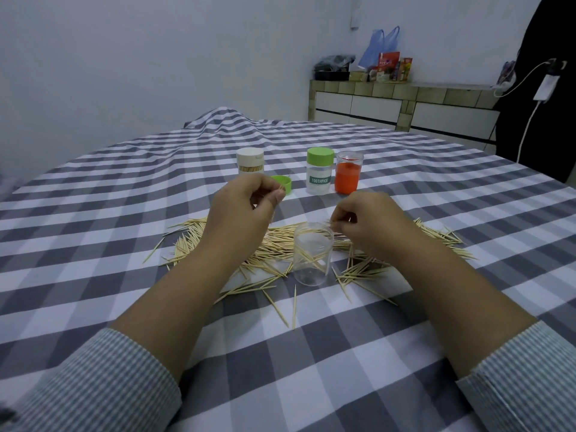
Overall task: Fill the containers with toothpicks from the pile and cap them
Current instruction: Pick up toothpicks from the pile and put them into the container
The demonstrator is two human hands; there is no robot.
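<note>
Toothpicks [274, 244], pale and thin, sprawl around the clear jar [312, 254]; above it, left hand [243, 210] and right hand [371, 222] each pinch some.

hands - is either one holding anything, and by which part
Both pinch toothpicks in their fingers: the left hand a few raised above the pile, the right hand some at the open jar's rim. The exact hold is hidden.

I see a plain pale wall [156, 57] behind the grey-and-white checked tabletop [311, 369], a tiled cabinet [405, 104] at far right carrying bags [381, 45] and packets, under dim light.
</note>
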